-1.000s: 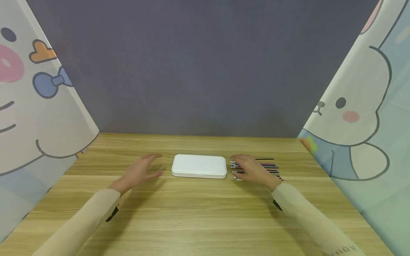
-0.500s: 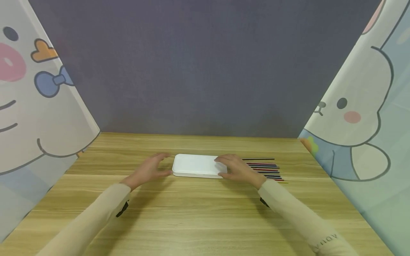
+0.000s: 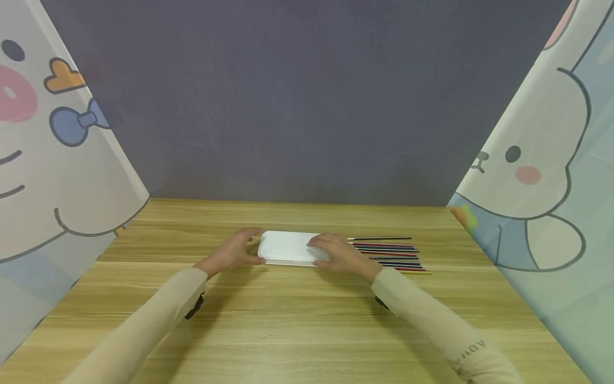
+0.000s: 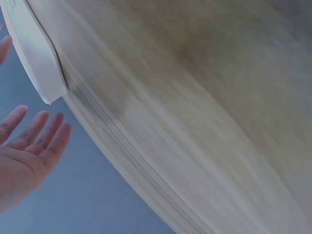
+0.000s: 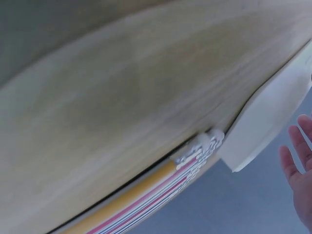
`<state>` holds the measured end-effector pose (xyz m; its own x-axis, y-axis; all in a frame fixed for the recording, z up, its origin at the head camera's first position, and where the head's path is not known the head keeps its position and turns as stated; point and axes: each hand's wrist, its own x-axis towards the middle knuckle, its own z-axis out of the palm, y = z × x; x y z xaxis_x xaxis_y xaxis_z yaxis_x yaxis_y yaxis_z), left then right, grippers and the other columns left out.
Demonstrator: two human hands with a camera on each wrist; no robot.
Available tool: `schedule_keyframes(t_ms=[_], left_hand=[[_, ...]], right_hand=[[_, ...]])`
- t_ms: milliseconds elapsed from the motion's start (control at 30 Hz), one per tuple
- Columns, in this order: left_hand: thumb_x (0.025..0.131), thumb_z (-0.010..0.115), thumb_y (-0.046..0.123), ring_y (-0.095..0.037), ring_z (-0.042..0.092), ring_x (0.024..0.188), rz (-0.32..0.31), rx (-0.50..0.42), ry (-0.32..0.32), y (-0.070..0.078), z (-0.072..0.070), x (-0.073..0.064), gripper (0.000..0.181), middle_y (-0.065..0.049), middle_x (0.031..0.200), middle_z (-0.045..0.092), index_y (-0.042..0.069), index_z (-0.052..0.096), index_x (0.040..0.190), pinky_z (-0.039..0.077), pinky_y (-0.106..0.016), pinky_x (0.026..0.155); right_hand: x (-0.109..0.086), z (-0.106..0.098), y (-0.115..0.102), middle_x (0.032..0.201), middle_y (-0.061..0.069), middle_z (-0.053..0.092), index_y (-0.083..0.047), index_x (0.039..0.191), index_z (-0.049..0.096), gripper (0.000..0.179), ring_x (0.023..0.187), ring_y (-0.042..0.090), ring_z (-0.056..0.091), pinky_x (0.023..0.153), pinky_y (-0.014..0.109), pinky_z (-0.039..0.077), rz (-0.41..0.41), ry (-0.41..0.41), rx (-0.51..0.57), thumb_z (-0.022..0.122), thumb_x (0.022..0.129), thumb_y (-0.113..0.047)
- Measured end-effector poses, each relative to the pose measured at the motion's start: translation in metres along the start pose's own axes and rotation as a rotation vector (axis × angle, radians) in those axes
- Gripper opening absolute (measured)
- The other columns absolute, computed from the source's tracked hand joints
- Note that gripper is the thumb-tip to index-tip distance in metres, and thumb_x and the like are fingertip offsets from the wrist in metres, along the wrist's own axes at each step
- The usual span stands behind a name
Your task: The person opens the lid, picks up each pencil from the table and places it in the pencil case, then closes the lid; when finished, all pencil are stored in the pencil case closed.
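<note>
A flat white lidded case (image 3: 288, 246) lies on the wooden table in the head view. My left hand (image 3: 235, 249) is at its left end, thumb by the front corner and fingers by the back one. In the left wrist view the fingers of the left hand (image 4: 29, 156) are spread and slightly bent beside the case (image 4: 36, 48). My right hand (image 3: 342, 253) reaches over the right part of the lid, thumb near the front edge. The right wrist view has this hand (image 5: 303, 168) with loosely extended fingers near the case (image 5: 273, 114); part of the hand is cut off.
Several pencils (image 3: 393, 255) lie side by side to the right of the case, some partly behind my right hand. Pale eraser ends of the pencils (image 5: 141, 197) point toward the case. A dark panel (image 3: 297, 106) closes off the back, with cartoon-printed sheets at both sides.
My left hand has moved right to the case's left end. The right hand has moved left from over the pencils onto the case, uncovering more pencils. The case has hardly moved.
</note>
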<state>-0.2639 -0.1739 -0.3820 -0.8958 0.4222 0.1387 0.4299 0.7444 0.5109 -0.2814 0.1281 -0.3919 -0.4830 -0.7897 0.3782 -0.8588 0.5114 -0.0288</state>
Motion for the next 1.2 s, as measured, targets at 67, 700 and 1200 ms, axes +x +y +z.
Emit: schedule_keyframes(t_ms=[67,700,1200], left_hand=[[0.069,0.079,0.032,-0.040,0.052,0.111,-0.006,-0.005,-0.016,-0.001,0.001,0.003,0.082,-0.022,0.133,0.045,-0.001,0.041,0.133,0.047,-0.048,0.090],[0.065,0.083,0.020,-0.038,0.052,0.111,0.015,-0.051,-0.089,-0.010,0.010,0.022,0.087,-0.023,0.131,0.046,-0.005,0.036,0.134,0.046,-0.046,0.094],[0.063,0.084,0.021,-0.036,0.053,0.108,0.066,-0.086,-0.106,-0.019,0.011,0.025,0.089,-0.023,0.127,0.046,-0.008,0.035,0.133,0.047,-0.045,0.091]], right_hand=[[0.002,0.002,-0.002,0.114,0.006,0.062,-0.007,0.112,0.060,0.040,0.107,0.021,0.057,0.093,0.037,0.046,-0.002,-0.003,-0.001,0.070,0.078,-0.024],[0.017,0.013,-0.010,0.111,0.004,0.060,-0.008,0.107,0.062,0.031,0.107,0.020,0.055,0.093,0.035,0.045,-0.069,-0.035,-0.042,0.069,0.080,-0.020],[0.021,0.012,-0.012,0.114,0.002,0.059,-0.011,0.109,0.061,0.032,0.108,0.019,0.053,0.092,0.037,0.046,-0.075,-0.090,-0.124,0.068,0.081,-0.024]])
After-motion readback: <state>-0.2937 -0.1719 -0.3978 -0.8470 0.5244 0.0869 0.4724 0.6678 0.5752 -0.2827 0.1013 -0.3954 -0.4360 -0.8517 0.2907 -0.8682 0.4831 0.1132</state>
